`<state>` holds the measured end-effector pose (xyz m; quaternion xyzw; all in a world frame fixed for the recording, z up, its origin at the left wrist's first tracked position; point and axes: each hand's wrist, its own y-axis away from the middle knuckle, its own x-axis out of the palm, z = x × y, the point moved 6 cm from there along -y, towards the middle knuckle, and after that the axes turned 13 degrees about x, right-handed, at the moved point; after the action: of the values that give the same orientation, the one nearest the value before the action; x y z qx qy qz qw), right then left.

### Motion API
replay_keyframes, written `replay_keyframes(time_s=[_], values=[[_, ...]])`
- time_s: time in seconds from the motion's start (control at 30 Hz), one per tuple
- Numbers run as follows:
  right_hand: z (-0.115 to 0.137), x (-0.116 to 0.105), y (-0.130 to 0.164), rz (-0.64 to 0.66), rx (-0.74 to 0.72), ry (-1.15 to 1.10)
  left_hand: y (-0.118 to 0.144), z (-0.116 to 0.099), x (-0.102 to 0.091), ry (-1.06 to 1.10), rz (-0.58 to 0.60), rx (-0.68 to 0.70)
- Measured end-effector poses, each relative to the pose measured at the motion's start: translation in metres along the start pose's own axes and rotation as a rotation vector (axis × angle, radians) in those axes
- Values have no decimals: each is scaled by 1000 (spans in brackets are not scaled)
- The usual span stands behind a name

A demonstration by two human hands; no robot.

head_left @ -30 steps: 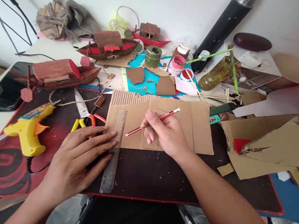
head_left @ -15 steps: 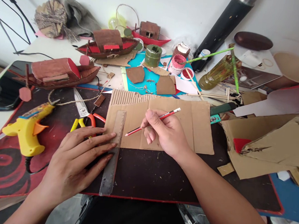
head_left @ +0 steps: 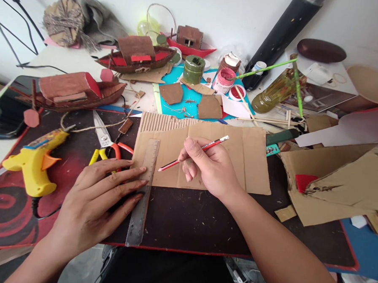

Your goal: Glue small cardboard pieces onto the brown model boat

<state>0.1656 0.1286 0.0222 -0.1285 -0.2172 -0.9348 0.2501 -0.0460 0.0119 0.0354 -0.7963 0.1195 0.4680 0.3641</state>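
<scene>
Pinning ruler (head_left: 143,190): left hand (head_left: 100,200) flat | right hand (head_left: 213,168) grips pencil (head_left: 193,153), fingers hide shaft

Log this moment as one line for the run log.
left hand flat on ruler | right hand holds pencil, tip near ruler edge | over cardboard sheet

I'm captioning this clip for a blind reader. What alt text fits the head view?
A person's left hand presses a metal ruler onto a sheet of brown cardboard while the right hand holds a red pencil, its tip close beside the ruler's edge. Around them on the cluttered craft table lie a yellow glue gun, scissors, model boats and paint jars.
</scene>
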Motion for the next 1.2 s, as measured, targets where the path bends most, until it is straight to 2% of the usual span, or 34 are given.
replay_keyframes(time_s=[0.2, 0.47, 0.83, 1.2], values=[[1, 1, 0, 13, -15, -7, 2, 2, 1, 17, -8, -24], [1, 1, 1, 10, -10, -10, -2, 1, -2, 3, 25, 11], [1, 0, 1, 3, 0, 4, -2, -2, -1, 20, -2, 17], [0, 0, 2, -2, 11, 16, -2, 1, -4, 39, -1, -20]])
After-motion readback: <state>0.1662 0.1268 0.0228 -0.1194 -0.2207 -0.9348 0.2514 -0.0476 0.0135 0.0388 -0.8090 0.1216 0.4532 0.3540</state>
